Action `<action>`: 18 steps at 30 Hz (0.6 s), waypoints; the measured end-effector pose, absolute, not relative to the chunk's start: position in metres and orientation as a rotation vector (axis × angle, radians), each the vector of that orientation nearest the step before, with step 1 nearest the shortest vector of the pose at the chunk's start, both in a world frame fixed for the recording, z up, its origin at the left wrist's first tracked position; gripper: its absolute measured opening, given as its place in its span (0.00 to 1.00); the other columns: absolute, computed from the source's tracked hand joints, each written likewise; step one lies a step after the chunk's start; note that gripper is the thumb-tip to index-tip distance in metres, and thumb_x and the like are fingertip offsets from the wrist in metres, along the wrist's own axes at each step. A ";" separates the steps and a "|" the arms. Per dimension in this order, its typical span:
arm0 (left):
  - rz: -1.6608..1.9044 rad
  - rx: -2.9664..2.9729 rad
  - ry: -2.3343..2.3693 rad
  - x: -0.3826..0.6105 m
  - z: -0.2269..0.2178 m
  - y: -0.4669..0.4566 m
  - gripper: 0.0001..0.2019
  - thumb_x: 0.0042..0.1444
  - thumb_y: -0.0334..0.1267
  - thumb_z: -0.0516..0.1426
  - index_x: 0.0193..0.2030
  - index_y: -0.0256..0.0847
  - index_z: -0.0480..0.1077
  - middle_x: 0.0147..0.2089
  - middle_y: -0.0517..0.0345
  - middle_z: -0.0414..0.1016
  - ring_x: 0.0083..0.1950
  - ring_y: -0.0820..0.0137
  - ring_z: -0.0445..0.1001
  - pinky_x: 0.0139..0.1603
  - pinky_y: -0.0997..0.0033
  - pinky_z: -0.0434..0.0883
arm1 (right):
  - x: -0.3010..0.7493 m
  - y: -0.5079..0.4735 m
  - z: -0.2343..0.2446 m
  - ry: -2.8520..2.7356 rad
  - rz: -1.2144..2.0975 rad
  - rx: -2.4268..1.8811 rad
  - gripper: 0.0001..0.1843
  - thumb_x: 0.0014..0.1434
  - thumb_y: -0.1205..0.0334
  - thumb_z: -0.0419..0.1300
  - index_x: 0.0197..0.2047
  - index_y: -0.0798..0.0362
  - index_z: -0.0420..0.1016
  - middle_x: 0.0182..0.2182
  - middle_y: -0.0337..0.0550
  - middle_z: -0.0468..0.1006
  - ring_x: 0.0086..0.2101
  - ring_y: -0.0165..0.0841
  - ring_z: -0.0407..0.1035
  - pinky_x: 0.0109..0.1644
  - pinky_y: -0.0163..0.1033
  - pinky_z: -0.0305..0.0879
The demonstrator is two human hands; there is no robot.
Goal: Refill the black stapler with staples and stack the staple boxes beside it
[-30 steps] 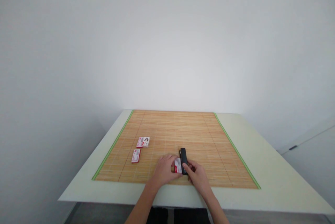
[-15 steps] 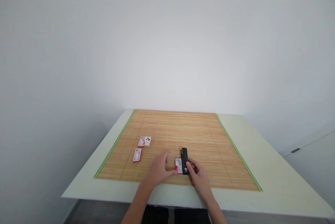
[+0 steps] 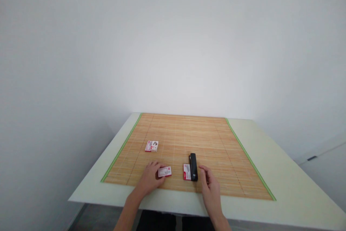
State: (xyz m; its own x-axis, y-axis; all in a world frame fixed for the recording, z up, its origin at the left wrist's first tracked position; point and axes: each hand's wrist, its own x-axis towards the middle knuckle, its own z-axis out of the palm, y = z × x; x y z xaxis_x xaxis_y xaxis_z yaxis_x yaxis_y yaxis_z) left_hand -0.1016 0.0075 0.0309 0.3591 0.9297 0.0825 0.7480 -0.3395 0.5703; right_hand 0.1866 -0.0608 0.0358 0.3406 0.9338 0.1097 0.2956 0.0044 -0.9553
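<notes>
Your left hand (image 3: 151, 177) holds the small box (image 3: 164, 171) above the mat (image 3: 186, 133); a light, level pinch suits it. Your right hand (image 3: 211, 188), loosely curled and apparently empty, is just beside the stapler (image 3: 193, 167), with another box (image 3: 186, 172) close against it, while the far boxes (image 3: 151, 146) lie out of the way

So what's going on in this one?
Someone's left hand is holding a small red-and-white box over the bamboo mat. Their right hand, with nothing visible in it, is just right of a black stapler. Another box lies along the stapler's left side, and what looks like a pair of boxes sits farther back on the left.
</notes>
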 end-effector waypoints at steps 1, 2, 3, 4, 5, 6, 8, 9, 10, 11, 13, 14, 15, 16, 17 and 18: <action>0.550 2.199 1.393 -0.093 0.032 0.004 0.18 0.52 0.38 0.62 0.52 0.51 0.75 0.53 0.56 0.75 0.56 0.57 0.70 0.58 0.61 0.64 | 0.178 -0.066 0.035 -1.187 0.824 -1.504 0.31 0.66 0.36 0.54 0.56 0.52 0.75 0.34 0.45 0.80 0.33 0.37 0.71 0.37 0.39 0.66; 0.539 2.205 1.344 -0.086 0.033 0.001 0.19 0.52 0.38 0.63 0.52 0.52 0.75 0.53 0.57 0.76 0.56 0.57 0.70 0.58 0.60 0.63 | 0.168 -0.070 0.034 -1.206 0.945 -1.475 0.32 0.65 0.36 0.54 0.57 0.53 0.74 0.28 0.41 0.76 0.28 0.35 0.67 0.32 0.37 0.63; 0.529 2.207 1.308 -0.080 0.035 -0.001 0.19 0.51 0.38 0.63 0.52 0.52 0.75 0.53 0.57 0.76 0.56 0.57 0.70 0.58 0.60 0.63 | 0.158 -0.074 0.031 -1.208 1.081 -1.437 0.33 0.64 0.35 0.55 0.58 0.54 0.73 0.23 0.37 0.72 0.24 0.32 0.63 0.28 0.36 0.58; 0.521 2.206 1.281 -0.077 0.037 -0.003 0.19 0.51 0.38 0.63 0.51 0.52 0.75 0.53 0.57 0.76 0.56 0.57 0.70 0.58 0.60 0.63 | 0.149 -0.078 0.029 -1.191 1.199 -1.402 0.35 0.64 0.34 0.54 0.58 0.56 0.72 0.20 0.34 0.68 0.21 0.31 0.60 0.25 0.35 0.54; 0.515 2.205 1.261 -0.075 0.038 -0.005 0.19 0.50 0.37 0.64 0.51 0.52 0.76 0.53 0.58 0.76 0.56 0.58 0.70 0.59 0.60 0.62 | 0.142 -0.081 0.026 -1.170 1.285 -1.375 0.37 0.64 0.33 0.54 0.59 0.57 0.71 0.19 0.31 0.66 0.20 0.30 0.57 0.24 0.34 0.51; 0.512 2.205 1.248 -0.073 0.039 -0.006 0.18 0.50 0.37 0.64 0.50 0.52 0.76 0.52 0.58 0.77 0.55 0.58 0.70 0.59 0.60 0.62 | 0.138 -0.083 0.023 -1.149 1.326 -1.365 0.38 0.63 0.33 0.54 0.60 0.57 0.70 0.18 0.30 0.64 0.19 0.29 0.56 0.23 0.34 0.50; 0.514 2.203 1.244 -0.073 0.040 -0.007 0.18 0.50 0.37 0.63 0.50 0.52 0.76 0.51 0.58 0.77 0.56 0.58 0.70 0.59 0.60 0.62 | 0.136 -0.085 0.021 -1.148 1.285 -1.385 0.38 0.62 0.33 0.56 0.60 0.57 0.70 0.19 0.31 0.64 0.20 0.29 0.57 0.24 0.34 0.51; 0.520 2.201 1.257 -0.072 0.040 -0.008 0.18 0.50 0.37 0.63 0.50 0.52 0.75 0.52 0.58 0.77 0.56 0.57 0.70 0.59 0.60 0.62 | 0.140 -0.085 0.022 -1.165 1.224 -1.403 0.37 0.61 0.34 0.58 0.59 0.57 0.71 0.20 0.31 0.65 0.22 0.30 0.58 0.26 0.35 0.53; 0.528 2.198 1.277 -0.071 0.039 -0.008 0.20 0.50 0.37 0.63 0.52 0.52 0.75 0.52 0.57 0.77 0.56 0.57 0.70 0.59 0.59 0.62 | 0.145 -0.083 0.024 -1.179 1.149 -1.425 0.36 0.60 0.35 0.59 0.58 0.56 0.72 0.21 0.32 0.65 0.23 0.31 0.60 0.27 0.35 0.55; 0.546 2.191 1.305 -0.068 0.039 -0.008 0.22 0.50 0.37 0.63 0.54 0.52 0.74 0.54 0.57 0.76 0.57 0.56 0.70 0.59 0.59 0.63 | 0.152 -0.081 0.027 -1.189 1.071 -1.447 0.34 0.60 0.36 0.60 0.57 0.56 0.74 0.21 0.32 0.65 0.23 0.31 0.60 0.28 0.36 0.55; 0.611 2.161 1.366 -0.058 0.039 -0.007 0.27 0.49 0.36 0.62 0.59 0.53 0.71 0.57 0.55 0.75 0.58 0.56 0.71 0.60 0.58 0.64 | 0.167 -0.076 0.035 -1.183 0.937 -1.491 0.32 0.59 0.37 0.60 0.54 0.55 0.75 0.20 0.31 0.63 0.23 0.31 0.59 0.28 0.36 0.55; 0.653 2.131 1.392 -0.051 0.039 -0.006 0.29 0.50 0.35 0.62 0.61 0.53 0.70 0.58 0.54 0.74 0.58 0.56 0.71 0.59 0.58 0.64 | 0.175 -0.072 0.039 -1.172 0.889 -1.508 0.32 0.59 0.37 0.60 0.54 0.55 0.76 0.20 0.30 0.62 0.22 0.31 0.59 0.27 0.36 0.54; 0.696 2.095 1.416 -0.042 0.040 -0.004 0.29 0.52 0.36 0.61 0.62 0.52 0.68 0.59 0.54 0.74 0.57 0.57 0.72 0.59 0.58 0.65 | 0.182 -0.069 0.043 -1.159 0.852 -1.521 0.32 0.59 0.37 0.60 0.53 0.56 0.76 0.19 0.30 0.60 0.22 0.31 0.58 0.26 0.36 0.53; 0.731 2.056 1.438 -0.032 0.041 -0.003 0.27 0.53 0.36 0.60 0.62 0.52 0.68 0.58 0.53 0.74 0.56 0.57 0.73 0.57 0.59 0.66 | 0.188 -0.066 0.046 -1.144 0.823 -1.530 0.32 0.59 0.37 0.59 0.53 0.56 0.76 0.19 0.29 0.60 0.21 0.31 0.57 0.26 0.36 0.53; 0.749 2.022 1.456 -0.021 0.043 -0.001 0.25 0.54 0.36 0.59 0.61 0.51 0.68 0.57 0.53 0.74 0.54 0.58 0.74 0.55 0.60 0.67 | 0.194 -0.063 0.047 -1.129 0.799 -1.537 0.33 0.58 0.37 0.59 0.53 0.57 0.76 0.18 0.29 0.60 0.21 0.31 0.57 0.25 0.36 0.53; 0.750 1.999 1.469 -0.010 0.044 0.001 0.24 0.55 0.37 0.59 0.60 0.51 0.68 0.55 0.53 0.74 0.53 0.59 0.74 0.53 0.61 0.68 | 0.198 -0.060 0.048 -1.115 0.779 -1.544 0.33 0.58 0.37 0.59 0.52 0.57 0.77 0.18 0.30 0.60 0.21 0.32 0.57 0.25 0.36 0.53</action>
